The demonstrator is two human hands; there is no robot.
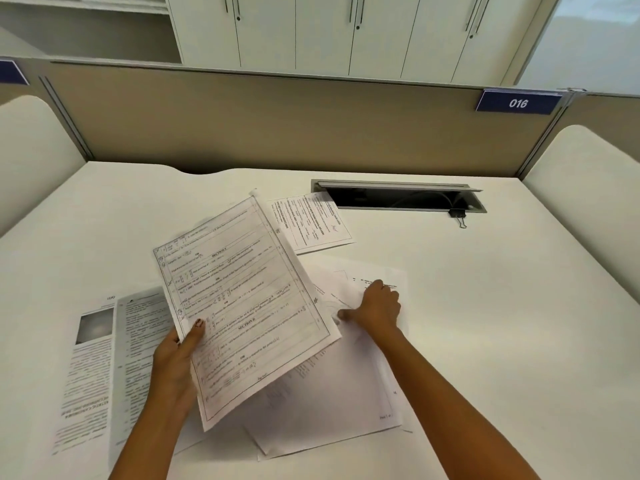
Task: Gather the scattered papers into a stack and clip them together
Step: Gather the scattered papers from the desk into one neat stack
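Observation:
My left hand (178, 355) grips a printed question sheet (242, 299) by its left edge and holds it tilted above the white desk (485, 306). My right hand (375, 308) presses flat on a pale, mostly blank sheet (346, 386) lying on the desk, thumb at that sheet's upper left area. A grey article page with a photo (100, 362) lies flat at the left, partly under my left wrist. A smaller printed sheet (311, 221) rests farther back. A black binder clip (459, 216) sits at the cable slot's right end.
An open cable slot (398, 199) cuts into the desk at the back. A tan partition (277, 123) with a blue "016" tag (518, 103) closes the far side. White side panels (588, 188) flank the desk.

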